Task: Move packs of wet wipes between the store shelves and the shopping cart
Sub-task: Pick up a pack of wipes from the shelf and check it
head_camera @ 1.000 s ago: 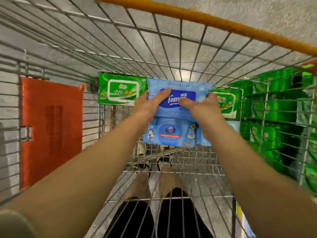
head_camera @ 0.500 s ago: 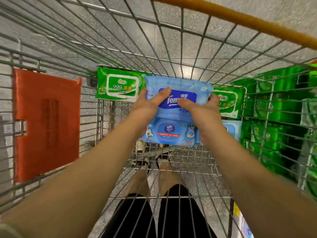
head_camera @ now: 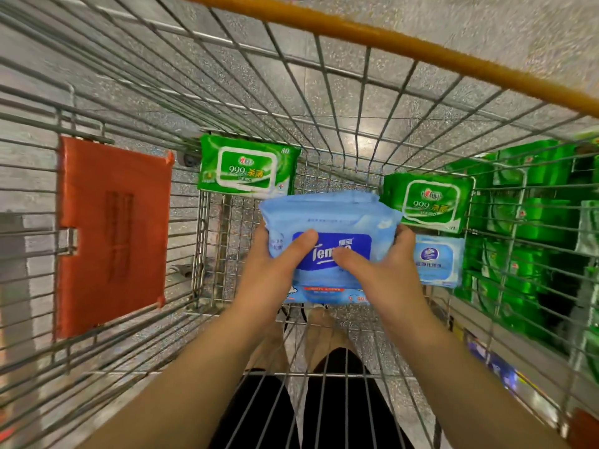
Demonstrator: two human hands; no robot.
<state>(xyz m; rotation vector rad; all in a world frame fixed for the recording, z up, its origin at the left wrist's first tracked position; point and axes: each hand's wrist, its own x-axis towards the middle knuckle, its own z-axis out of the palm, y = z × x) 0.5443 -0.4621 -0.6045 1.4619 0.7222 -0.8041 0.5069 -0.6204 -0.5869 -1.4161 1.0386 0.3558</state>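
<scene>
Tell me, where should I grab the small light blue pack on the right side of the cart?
Grab the small pack by its two long edges, coming straight down from above. It lies flat with its label up, so the top is open to your hand. The right hand and the green pack are close by, so slip your fingers in gently. It looks soft, so squeeze lightly.

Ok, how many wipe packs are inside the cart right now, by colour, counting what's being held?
Green packs: 2
Blue packs: 3, counting the two stacked between the left hand and right hand
Total: 5
</scene>
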